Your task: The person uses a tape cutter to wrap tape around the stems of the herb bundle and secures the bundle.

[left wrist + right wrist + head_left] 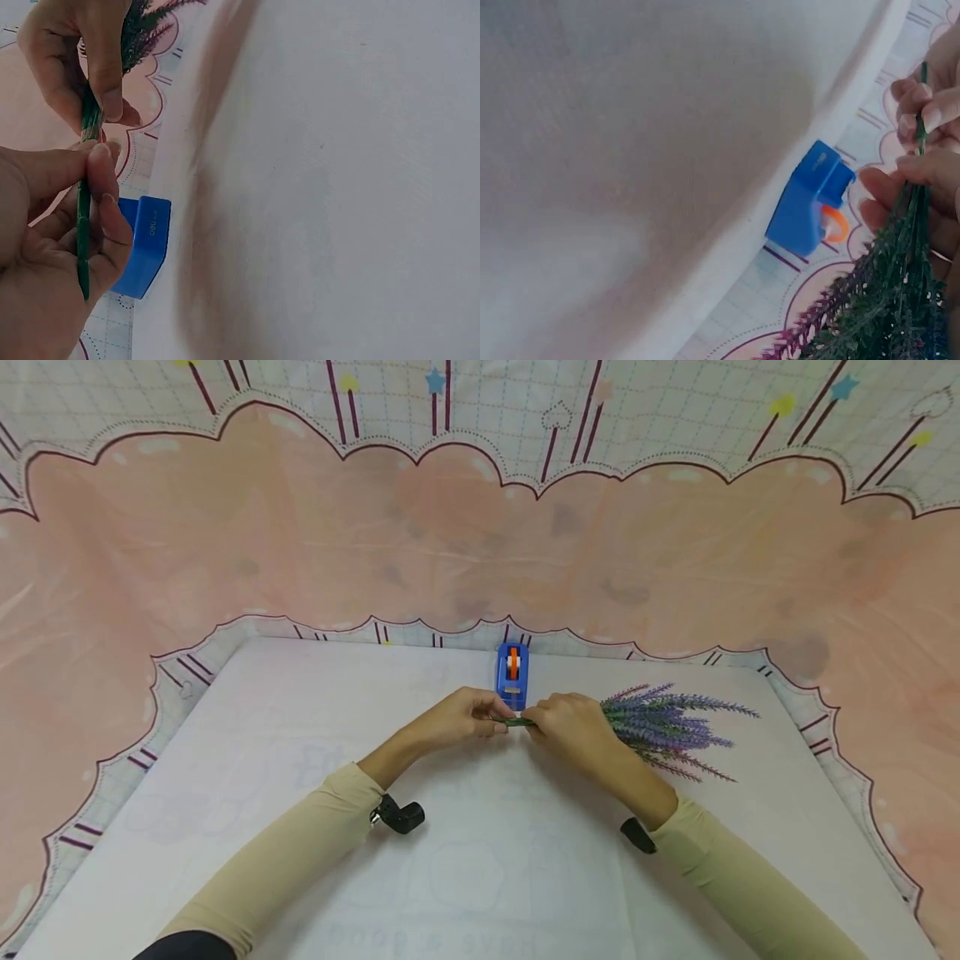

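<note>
A bunch of lavender sprigs (667, 722) with purple and pink flowers lies sideways across the hands, its heads pointing right. The right hand (573, 727) grips the gathered green stems below the flowers. With thumb and fingertips, the left hand (468, 714) pinches the stems farther toward their cut ends; one green stem (83, 247) runs down over its palm in the left wrist view. A pale band (91, 133) shows around the stems between the two hands. Just beyond the fingers stands a blue tape dispenser (512, 677) with an orange wheel (835, 224).
The hands are over a white-covered table (300, 860). A cloth backdrop (450, 543) with scalloped peach shapes and striped patterns rises behind the table and shows along its sides. Black wrist camera mounts (401, 817) sit at both sleeves.
</note>
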{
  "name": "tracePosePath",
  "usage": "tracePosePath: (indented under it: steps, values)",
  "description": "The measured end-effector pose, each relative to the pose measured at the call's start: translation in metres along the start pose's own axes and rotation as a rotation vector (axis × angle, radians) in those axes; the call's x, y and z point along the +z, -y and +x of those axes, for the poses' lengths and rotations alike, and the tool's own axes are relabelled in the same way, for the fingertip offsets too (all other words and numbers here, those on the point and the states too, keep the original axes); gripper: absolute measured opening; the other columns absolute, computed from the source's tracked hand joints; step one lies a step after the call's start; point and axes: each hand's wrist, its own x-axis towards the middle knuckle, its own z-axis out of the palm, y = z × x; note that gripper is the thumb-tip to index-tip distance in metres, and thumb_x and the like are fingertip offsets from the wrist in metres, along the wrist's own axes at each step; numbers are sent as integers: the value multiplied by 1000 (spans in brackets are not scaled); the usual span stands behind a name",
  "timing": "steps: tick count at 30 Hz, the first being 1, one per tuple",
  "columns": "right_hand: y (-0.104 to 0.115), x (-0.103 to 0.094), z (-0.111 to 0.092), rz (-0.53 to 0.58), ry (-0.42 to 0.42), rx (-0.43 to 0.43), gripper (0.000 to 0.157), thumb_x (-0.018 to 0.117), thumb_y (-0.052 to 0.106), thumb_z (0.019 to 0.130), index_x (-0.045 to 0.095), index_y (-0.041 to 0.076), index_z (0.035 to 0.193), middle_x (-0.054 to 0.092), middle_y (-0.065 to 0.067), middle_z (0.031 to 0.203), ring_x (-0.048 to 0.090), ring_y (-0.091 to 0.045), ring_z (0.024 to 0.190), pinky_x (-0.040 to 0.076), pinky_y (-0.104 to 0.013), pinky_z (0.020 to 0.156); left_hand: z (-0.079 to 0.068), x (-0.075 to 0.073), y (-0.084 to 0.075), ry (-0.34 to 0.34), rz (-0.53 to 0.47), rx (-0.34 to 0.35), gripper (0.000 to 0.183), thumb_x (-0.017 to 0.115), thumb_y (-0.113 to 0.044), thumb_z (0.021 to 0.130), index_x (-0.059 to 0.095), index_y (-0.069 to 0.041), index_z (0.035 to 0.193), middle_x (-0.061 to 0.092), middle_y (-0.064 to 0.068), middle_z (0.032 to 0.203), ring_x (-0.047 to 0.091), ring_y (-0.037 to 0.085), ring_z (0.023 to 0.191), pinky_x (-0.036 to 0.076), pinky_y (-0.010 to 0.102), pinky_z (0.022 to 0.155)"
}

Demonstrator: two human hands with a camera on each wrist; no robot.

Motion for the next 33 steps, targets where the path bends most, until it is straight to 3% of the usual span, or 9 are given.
tracePosePath:
  steps: [7,10,15,25,33]
  values:
    - [-3,-4,2,22,67,33,18,77,23,92,73,10,103,70,-4,80,64,-19,66,54,-35,59,0,0,-5,-48,207,93,18,67,-2,96,75,-3,113,72,8,106,65,15,88,53,26,78]
    - [-3,-4,3,26,63,27,17,77,24,92,73,11,101,71,-2,84,66,-19,73,57,-37,68,0,-1,-5,-54,259,120,19,67,-2,96,75,-2,113,73,8,106,64,13,91,54,26,80]
    - [-1,-3,3,20,41,2,17,80,25,89,76,11,98,67,-1,89,67,-18,80,58,-39,79,-3,-1,-5,-54,272,104,18,65,-2,97,75,-1,112,74,8,104,64,11,86,54,24,77]
    - [-4,0,2,-13,11,-12,12,74,22,94,80,13,98,67,0,83,65,-18,73,55,-34,63,-1,2,-2,-65,232,86,16,61,-2,100,74,-2,110,75,9,99,70,24,89,55,24,77]
    - [-10,2,5,31,2,10,12,71,19,96,77,10,100,74,-2,88,69,-20,77,58,-36,66,0,1,-3,-99,296,101,18,67,1,95,75,-3,110,75,9,101,65,16,87,52,24,77]
